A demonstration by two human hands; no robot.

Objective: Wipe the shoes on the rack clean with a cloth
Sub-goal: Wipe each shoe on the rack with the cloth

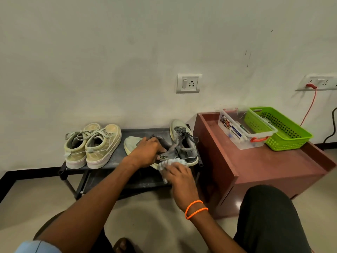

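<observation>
— Nearest you, what was your right hand (pixel 177 175) doing?

— It was curled over the white cloth (pixel 166 164), bunching it and pressing it against the heel of the grey shoe (pixel 168 151) at the near edge of the rack (pixel 116 162). You wore orange bands (pixel 196 209) on that wrist. The cloth was crumpled, probably so you had a thick pad to rub with.

— And your left hand (pixel 148 151)?

— It reached in from the near left and gripped the same shoe across its top, fingers curled round the upper. You seemed to be steadying the shoe, tilted on its side, so that the wiping did not push it along the shelf.

— Where did the other shoes sit?

— Its grey partner (pixel 184 143) stood just to the right, toe towards the wall, touching or nearly touching the held shoe. A pale yellow-green pair (pixel 93 145) stood side by side at the left end of the top shelf, well apart from your hands. You had likely left them there until their turn came.

— Anything farther off?

— To the right of the rack stood a reddish-brown cabinet (pixel 255 165), with a clear plastic box (pixel 242 132) and a green basket (pixel 279 128) on its far part, and on the wall (pixel 109 61) behind was a socket (pixel 189 83).
</observation>
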